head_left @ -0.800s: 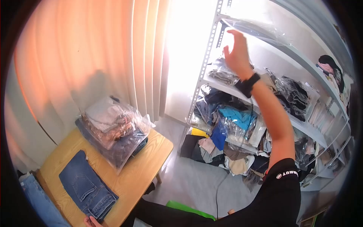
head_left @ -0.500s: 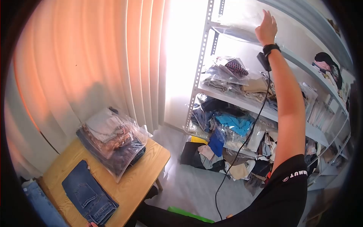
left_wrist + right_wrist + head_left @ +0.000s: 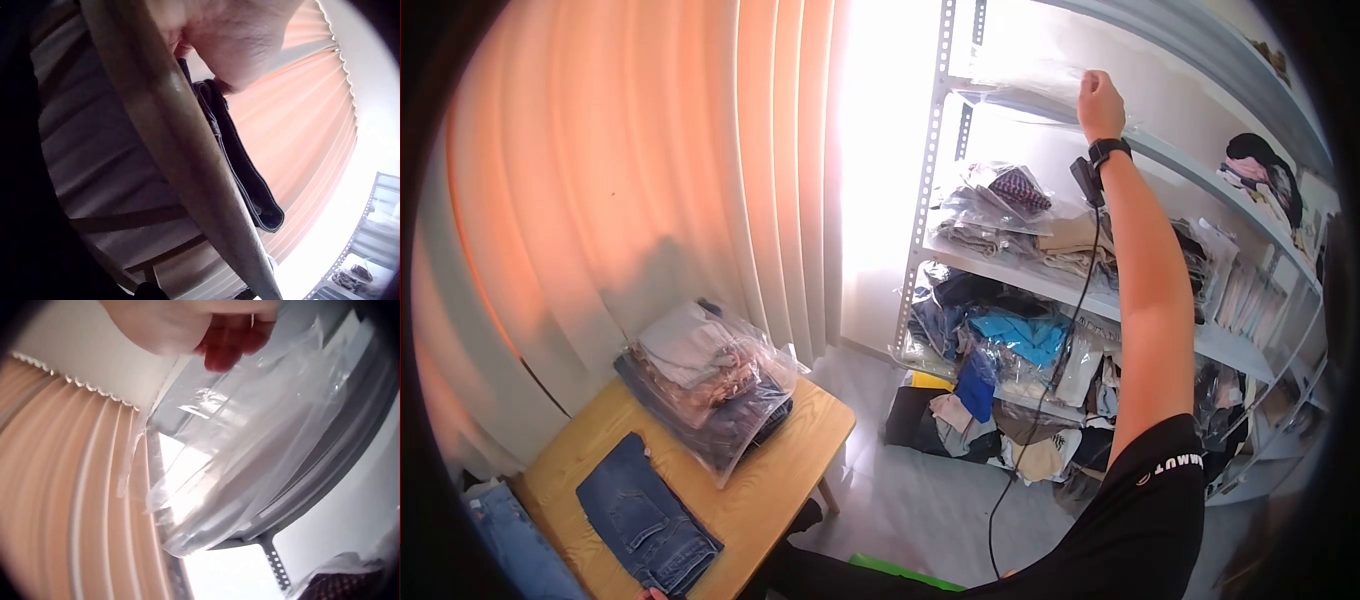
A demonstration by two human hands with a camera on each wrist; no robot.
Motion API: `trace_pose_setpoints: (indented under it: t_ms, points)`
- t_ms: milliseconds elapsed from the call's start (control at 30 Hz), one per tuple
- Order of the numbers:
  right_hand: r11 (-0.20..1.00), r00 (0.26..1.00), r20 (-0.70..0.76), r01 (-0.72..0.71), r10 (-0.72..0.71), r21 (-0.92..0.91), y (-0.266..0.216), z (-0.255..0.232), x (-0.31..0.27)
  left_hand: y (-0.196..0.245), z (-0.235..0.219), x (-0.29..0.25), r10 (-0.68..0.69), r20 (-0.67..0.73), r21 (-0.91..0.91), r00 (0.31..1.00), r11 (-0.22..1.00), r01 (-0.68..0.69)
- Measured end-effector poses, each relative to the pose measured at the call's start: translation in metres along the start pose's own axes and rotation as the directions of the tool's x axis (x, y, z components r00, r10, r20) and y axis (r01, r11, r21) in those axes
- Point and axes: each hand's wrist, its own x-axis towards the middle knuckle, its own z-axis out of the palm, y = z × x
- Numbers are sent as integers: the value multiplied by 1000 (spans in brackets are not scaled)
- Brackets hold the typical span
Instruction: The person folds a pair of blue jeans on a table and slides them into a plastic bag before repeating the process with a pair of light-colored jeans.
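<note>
My right hand (image 3: 1102, 105) is raised at an upper shelf, its fingers curled and gripping a clear plastic bag (image 3: 262, 437). The thin, shiny bag hangs below the fingertips in the right wrist view and spreads along the shelf edge. Folded dark blue jeans (image 3: 645, 515) lie on the wooden table (image 3: 800, 440), waistband toward me. My left hand (image 3: 231, 37) is at that waistband by the table's near edge; its fingers are mostly hidden, and I cannot tell whether they pinch the denim.
Bagged folded clothes (image 3: 710, 370) are stacked at the table's far side. Lighter jeans (image 3: 515, 540) lie at the far left. The metal shelving (image 3: 935, 150) holds more bagged garments, with a clothes pile (image 3: 960, 420) at its foot. A black cable (image 3: 1055, 370) hangs from my right wrist.
My right hand has risen from in front of the middle shelf to the upper one, moved right, and curled its fingers onto the plastic bag. My left hand stays by the jeans.
</note>
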Motion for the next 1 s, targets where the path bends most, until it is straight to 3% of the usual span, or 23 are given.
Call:
trace_pose_setpoints:
  t_ms: [100,233,400,500,567,633,700,733,800,867,900,933,967,1000]
  points:
    - [891,952,-21,-278,305,358,-8,-22,-12,-2,-2,1,-7,3,-11,1000,1000,7]
    - [673,938,-81,-180,338,718,-9,-28,-40,-16,1,3,48,1,-69,999,996,-48]
    - [536,939,-26,-172,342,826,-45,-67,-78,-29,-1,5,49,0,-99,999,994,-48]
    - [522,949,-56,-121,311,845,-64,-92,-109,-23,-2,4,74,2,-101,997,992,-73]
    - [623,978,-207,156,9,767,-67,-110,-152,-26,-3,5,86,12,-118,996,989,-84]
    - [766,989,-41,138,-145,628,-79,-149,-201,-23,-3,3,66,12,-134,998,989,-64]
    - [647,985,-103,167,-135,744,-91,-167,-261,-24,-2,4,64,16,-134,998,989,-61]
    - [690,980,5,138,-201,710,-100,-191,-284,-27,-1,5,71,21,-126,997,990,-67]
    - [599,968,30,130,-250,790,-125,-217,-340,-28,-5,5,69,36,-119,997,991,-64]
    - [383,956,249,-175,-153,907,-163,-241,-391,-20,-6,1,43,37,-139,998,990,-37]
    - [81,962,241,-232,-125,969,-189,-242,-413,-25,-6,1,34,86,-204,996,979,-16]
    - [50,949,233,-228,-210,972,-208,-249,-425,-38,-3,3,21,125,-257,992,966,12]
    - [154,882,266,-223,-389,963,-224,-263,-422,-56,-4,3,-6,145,-294,989,955,49]
    - [-34,914,163,-189,-372,981,-242,-262,-437,-89,3,1,8,169,-395,986,917,60]
